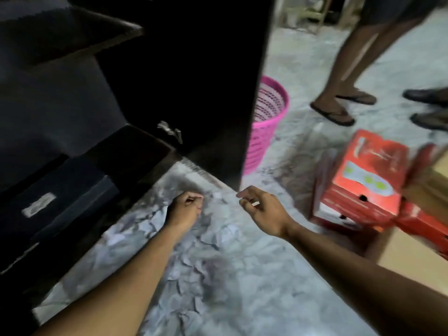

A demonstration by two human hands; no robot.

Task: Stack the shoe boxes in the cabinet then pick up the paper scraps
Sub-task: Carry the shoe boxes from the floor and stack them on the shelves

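Note:
A dark cabinet (72,93) stands open on the left, with a dark shoe box (60,197) bearing a white label on its bottom shelf. Red shoe boxes (363,183) lie stacked on the floor at the right. My left hand (185,209) hovers over the pale floor in front of the cabinet, its fingers curled into a loose fist with nothing visible in it. My right hand (261,209) is beside it, fingers relaxed and spread, holding nothing. Paper scraps are not clearly distinguishable on the mottled, blurred floor.
The cabinet's open door (206,81) stands between my hands and a pink plastic basket (266,122). A person's legs in sandals (339,103) stand at the back right, with dark shoes (429,107) beside them. A tan cardboard box (417,258) sits at the right edge.

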